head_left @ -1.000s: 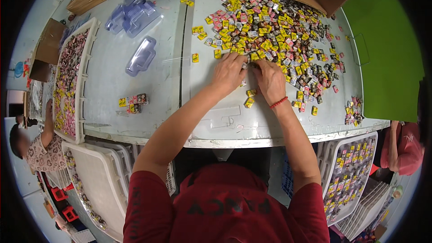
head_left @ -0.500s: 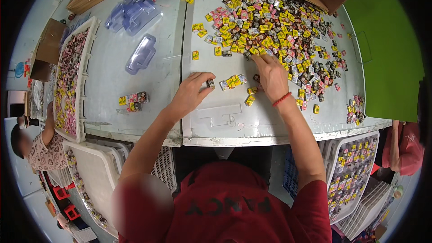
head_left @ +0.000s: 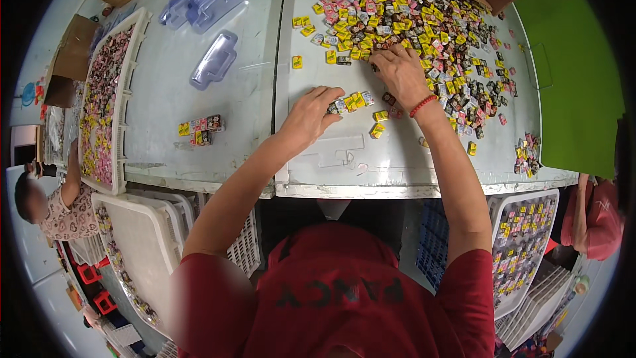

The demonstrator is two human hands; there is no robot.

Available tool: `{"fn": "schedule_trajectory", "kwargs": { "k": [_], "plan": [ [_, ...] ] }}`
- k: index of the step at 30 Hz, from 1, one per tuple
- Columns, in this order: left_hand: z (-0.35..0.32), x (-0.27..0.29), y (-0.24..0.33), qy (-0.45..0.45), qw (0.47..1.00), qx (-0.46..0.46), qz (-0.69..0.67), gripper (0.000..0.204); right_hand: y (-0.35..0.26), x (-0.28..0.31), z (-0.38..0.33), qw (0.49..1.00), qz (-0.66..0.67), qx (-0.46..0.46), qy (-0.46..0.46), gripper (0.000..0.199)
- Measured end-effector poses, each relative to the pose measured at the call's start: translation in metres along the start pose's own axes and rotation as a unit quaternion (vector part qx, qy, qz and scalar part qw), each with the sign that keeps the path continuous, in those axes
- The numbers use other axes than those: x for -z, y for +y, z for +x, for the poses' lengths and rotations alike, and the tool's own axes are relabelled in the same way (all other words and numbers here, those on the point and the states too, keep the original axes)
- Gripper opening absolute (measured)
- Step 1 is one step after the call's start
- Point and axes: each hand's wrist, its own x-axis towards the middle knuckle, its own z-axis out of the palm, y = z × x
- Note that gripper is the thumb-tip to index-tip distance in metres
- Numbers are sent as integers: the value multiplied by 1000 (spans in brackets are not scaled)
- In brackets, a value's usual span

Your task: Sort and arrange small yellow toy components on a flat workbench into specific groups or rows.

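Counter [head_left: 391, 176]: pale, beneath the row of mini boxes [head_left: 356, 101]. Heap of printed mini boxes [head_left: 424, 26]: beyond the row. Right hand [head_left: 401, 74]: beyond the row, fingers curled; grip contents cannot be told. Left hand [head_left: 310, 116]: at the row's left end, grip pinching a dark mini box [head_left: 333, 109].

The shirt [head_left: 344, 252] is dark red, with large, dark block letters [head_left: 341, 292] across its front; its sleeves [head_left: 467, 292] are the same red and short, ending above the elbows; the left one is partly lost in a blurred patch; both forearms [head_left: 454, 172] are bare; a thin bracelet [head_left: 423, 106] of round red beads circles one wrist; the left hand [head_left: 310, 118] and right hand [head_left: 403, 78] are gloveless.
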Motion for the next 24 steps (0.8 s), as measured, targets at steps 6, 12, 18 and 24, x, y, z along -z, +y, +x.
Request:
{"fn": "schedule_trajectory", "kwargs": {
  "k": [6,12,18,24],
  "plan": [
    [5,2,-4,4,999,-43,32,41,-17,35,-24,987,151,-49,-32,32],
    [8,4,-4,-18,1000,-13,11,38,-19,28,-40,992,119,1,-34,31],
    [11,4,-4,-22,1000,-12,2,39,-21,28,-40,988,149,-25,-31,29],
    [11,0,-3,16,998,-31,60,51,-9,50,-61,971,185,-144,46,29]
  ]
}}
